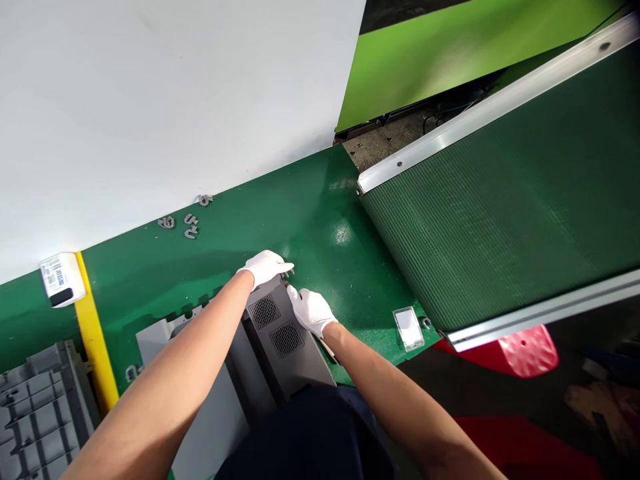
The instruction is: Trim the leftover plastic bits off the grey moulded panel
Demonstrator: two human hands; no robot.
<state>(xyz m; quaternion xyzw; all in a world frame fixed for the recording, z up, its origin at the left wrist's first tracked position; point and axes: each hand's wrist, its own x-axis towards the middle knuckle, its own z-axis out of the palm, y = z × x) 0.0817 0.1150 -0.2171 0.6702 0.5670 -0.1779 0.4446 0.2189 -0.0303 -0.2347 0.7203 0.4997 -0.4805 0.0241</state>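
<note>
Pinching a small grey piece (291,271), your left hand (266,268) is just beside your right hand (311,311), which touches the vented panel (295,363), grip unclear.

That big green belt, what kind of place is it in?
Probably a factory: the green belt looks like a conveyor with metal rails, and the left hand and right hand, in white gloves, are at a gray vented part.

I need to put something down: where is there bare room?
Bare green surface lies between the right hand and wide belt, beyond the framed card; a smaller patch between the gray clips and yellow stripe. Crowded: around the vented panel and left hand, and by the ribbed gray part.
</note>
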